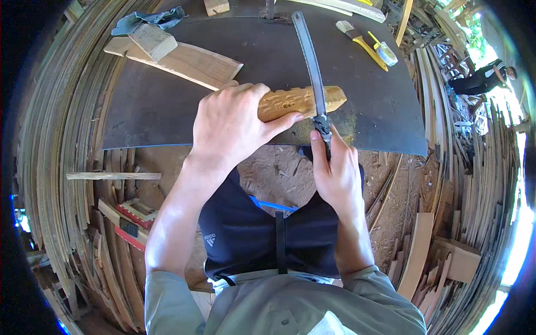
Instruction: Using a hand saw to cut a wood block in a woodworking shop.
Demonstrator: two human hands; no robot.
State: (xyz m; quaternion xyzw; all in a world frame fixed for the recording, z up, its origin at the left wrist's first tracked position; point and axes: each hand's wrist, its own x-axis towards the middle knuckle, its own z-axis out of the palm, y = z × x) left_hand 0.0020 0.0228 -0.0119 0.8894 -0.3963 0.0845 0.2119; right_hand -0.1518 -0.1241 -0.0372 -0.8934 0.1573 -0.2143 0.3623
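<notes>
A golden-brown carved piece of wood [288, 104] lies along the near part of the dark tabletop, its rough tapered end pointing right. My left hand [231, 123] is wrapped over its left part, thumb along the near side, hiding that end. In my right hand [339, 170] is a narrow saw blade [310, 61] with a dark, wrapped-looking handle, thumb pressed on top of it. The blade points away from me, slightly left, and crosses the wood close to its right end. Whether its edge bites into the wood I cannot tell.
The dark tabletop [190, 120] carries a flat board [195, 64], a wood block [155, 42], crumpled grey-blue material [148, 19], a yellow-handled paintbrush [369, 50] and a tape roll [385, 53]. Stacked wood strips [56, 139] flank both sides. A person [483, 78] is at far right.
</notes>
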